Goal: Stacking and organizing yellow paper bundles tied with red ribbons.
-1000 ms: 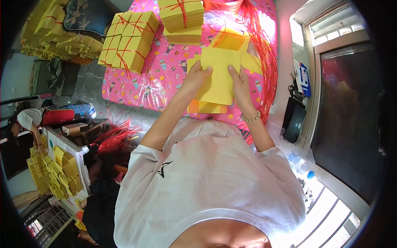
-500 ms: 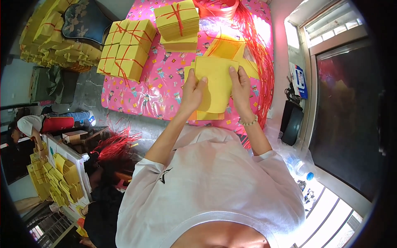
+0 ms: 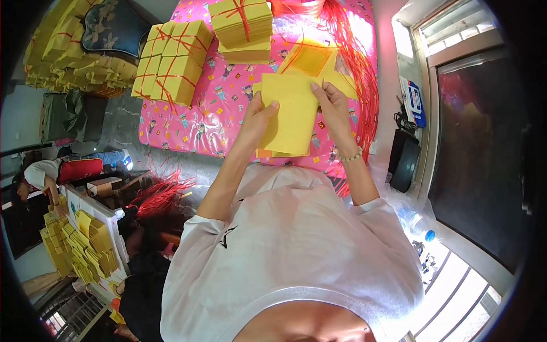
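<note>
Between my hands is a yellow paper stack (image 3: 292, 117), held above the pink patterned table cover (image 3: 219, 128). My left hand (image 3: 256, 122) grips its left edge, thumb on top and fingers underneath. Along the right edge, near the upper corner, my right hand (image 3: 334, 111) closes on it with the thumb on top. How many sheets there are, I cannot tell. Past the stack lies an orange-and-yellow printed sheet (image 3: 310, 58), partly covered. More yellow paper shows under the held stack's lower edge.
Yellow bundles tied with red strips (image 3: 181, 62) stand at the far left of the table, beside another tied bundle (image 3: 242, 23). Long red strips (image 3: 364, 97) hang along the right side. At left, a person (image 3: 43, 171) is by a table with yellow paper piles (image 3: 85, 245).
Both hands and the yellow paper have shifted slightly left. The fingers of my right hand have curled more at the upper right corner.
</note>
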The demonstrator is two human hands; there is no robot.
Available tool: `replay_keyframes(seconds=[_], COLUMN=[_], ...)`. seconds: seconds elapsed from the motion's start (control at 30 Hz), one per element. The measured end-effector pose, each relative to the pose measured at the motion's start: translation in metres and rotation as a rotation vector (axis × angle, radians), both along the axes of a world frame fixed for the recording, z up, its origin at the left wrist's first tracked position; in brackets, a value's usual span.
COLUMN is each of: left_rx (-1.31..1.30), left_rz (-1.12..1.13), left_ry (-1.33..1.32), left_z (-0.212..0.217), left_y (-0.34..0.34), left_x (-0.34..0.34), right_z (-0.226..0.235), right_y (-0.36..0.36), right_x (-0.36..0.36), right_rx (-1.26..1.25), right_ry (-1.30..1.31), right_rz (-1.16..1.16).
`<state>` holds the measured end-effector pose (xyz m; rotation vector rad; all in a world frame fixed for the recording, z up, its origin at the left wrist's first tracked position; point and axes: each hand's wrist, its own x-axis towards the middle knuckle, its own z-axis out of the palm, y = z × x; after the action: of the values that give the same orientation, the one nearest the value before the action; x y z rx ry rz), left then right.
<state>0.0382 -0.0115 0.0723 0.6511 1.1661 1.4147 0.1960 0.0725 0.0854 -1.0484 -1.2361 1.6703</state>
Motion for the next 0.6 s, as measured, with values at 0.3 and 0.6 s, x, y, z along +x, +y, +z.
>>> replay_keyframes(seconds=[0.3,0.6], left_rx=[-0.072,-0.132], left_rz=[0.023,0.015], left_ry=[0.008,-0.063], left_z=[0.000,-0.002], left_y=[-0.006,-0.008], left_x=[-0.005,-0.012], right_z=[-0.018,-0.022], right_y=[-0.008,-0.013], right_x=[0.006,0.005], right_rx=[-0.020,-0.072], right_ry=[-0.079,-0.133], right_rz=[0.159,0.239])
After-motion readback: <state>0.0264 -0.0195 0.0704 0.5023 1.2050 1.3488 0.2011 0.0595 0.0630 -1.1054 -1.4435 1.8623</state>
